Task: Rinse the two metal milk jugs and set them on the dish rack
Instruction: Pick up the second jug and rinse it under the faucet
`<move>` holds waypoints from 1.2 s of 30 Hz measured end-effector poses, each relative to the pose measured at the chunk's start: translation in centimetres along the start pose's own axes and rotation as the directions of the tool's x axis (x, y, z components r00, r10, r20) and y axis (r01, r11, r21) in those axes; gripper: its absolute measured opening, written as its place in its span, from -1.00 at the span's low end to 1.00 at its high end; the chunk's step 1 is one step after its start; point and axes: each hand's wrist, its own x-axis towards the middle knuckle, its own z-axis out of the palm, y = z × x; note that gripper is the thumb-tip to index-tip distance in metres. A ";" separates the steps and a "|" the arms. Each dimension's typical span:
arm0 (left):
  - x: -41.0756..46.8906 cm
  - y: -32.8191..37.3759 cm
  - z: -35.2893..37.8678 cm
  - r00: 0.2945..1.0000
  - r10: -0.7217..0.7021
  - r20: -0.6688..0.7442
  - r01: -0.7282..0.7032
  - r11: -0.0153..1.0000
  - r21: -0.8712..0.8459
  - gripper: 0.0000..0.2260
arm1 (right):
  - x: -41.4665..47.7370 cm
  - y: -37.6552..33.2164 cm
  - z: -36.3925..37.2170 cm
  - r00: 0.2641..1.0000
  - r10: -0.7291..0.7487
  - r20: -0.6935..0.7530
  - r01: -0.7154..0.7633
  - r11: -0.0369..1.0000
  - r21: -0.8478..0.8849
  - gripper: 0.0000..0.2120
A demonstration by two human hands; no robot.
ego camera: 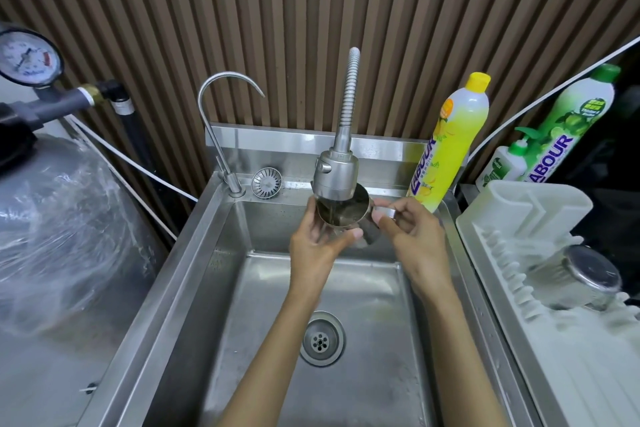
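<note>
Left hand [313, 243] cups jug [356, 208] from its 9 o'clock, fingers curled behind, thumb across front. Jug mouth-up under sprayer [335, 173], at 12 o'clock end of sink [194, 253], stream entering. Right hand [412, 236] pinches handle [389, 212] at jug's 3 o'clock. To do it well: swirl, tip toward drain [322, 338], keep both grips firm (wet steel likely slippery). Rack [540, 211] at sink's 3 o'clock, second jug [581, 277] inverted on it.

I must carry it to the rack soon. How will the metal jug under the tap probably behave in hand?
The jug looks like wet polished steel, so probably slippery; the right hand pinching its handle should help. Water runs into it, so it is likely heavier until emptied. It seems stiff, not fragile.
</note>
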 end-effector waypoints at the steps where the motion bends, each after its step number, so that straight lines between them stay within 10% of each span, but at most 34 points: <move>1: 0.2 0.2 0.0 0.999 0.016 -0.033 -0.016 1.000 0.009 -0.26 | 0.1 0.4 0.3 1.000 0.012 0.014 -0.012 0.998 0.068 -0.77; 7: -0.7 2.7 -0.7 0.950 0.288 -0.121 -0.204 0.866 0.456 -0.23 | 0.2 2.8 2.1 0.969 0.162 0.187 -0.230 0.870 0.436 -0.83; 14: -2.0 3.8 -1.2 0.953 0.255 -0.163 -0.056 0.680 0.731 -0.39 | -0.2 2.5 1.5 0.929 0.275 0.250 -0.343 0.891 0.297 -0.86; 19: -1.4 2.5 -1.4 0.988 0.097 -0.122 -0.004 0.799 0.601 -0.61 | 0.5 1.5 0.0 0.951 0.289 0.114 -0.299 0.951 0.081 -0.81; 26: -0.3 0.6 -1.1 0.976 -0.147 0.158 0.132 0.986 0.098 -0.58 | -0.3 -2.0 -1.3 0.998 -0.054 -0.039 0.034 0.916 -0.401 -0.71; 36: 1.2 1.6 -1.3 0.979 0.203 -0.036 -0.200 0.978 0.063 -0.37 | 1.2 1.1 1.6 0.981 0.077 0.179 -0.143 0.910 0.390 -0.82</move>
